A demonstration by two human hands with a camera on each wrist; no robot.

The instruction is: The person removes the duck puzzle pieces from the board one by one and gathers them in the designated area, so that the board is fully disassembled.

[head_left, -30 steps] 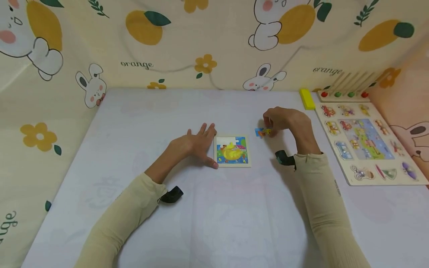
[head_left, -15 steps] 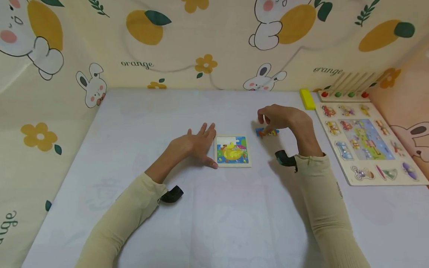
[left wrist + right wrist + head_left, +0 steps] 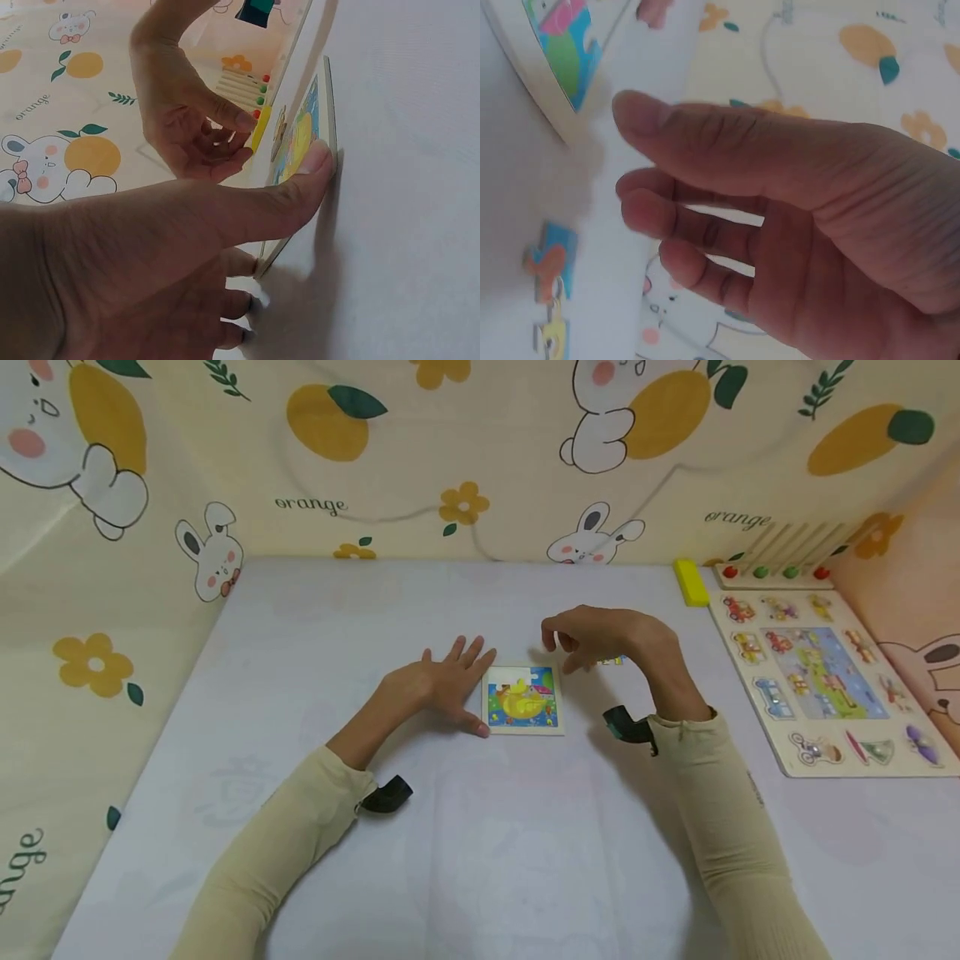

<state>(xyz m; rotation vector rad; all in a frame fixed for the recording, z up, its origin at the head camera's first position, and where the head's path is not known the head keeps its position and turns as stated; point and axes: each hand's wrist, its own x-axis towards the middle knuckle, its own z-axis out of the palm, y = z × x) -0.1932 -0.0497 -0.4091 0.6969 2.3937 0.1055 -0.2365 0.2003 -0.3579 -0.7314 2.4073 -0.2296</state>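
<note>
Likely mid-assembly: duck puzzle [image 3: 522, 700] lies flat on table [image 3: 480, 843] between hands, gap [image 3: 512, 674] along far side. Squarish, no clear long axis; duck upright to person. Left hand [image 3: 450, 685] spread, thumb on puzzle edge. Right hand [image 3: 603, 631] loosely bent, thumb apart, nothing visibly held. Next probably calls for pinching one of the loose pieces [image 3: 559, 255], rowed left-right.

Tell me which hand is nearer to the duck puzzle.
Left: the left hand touches the left edge of the duck puzzle; the right hand hovers apart, near its far right corner.
</note>
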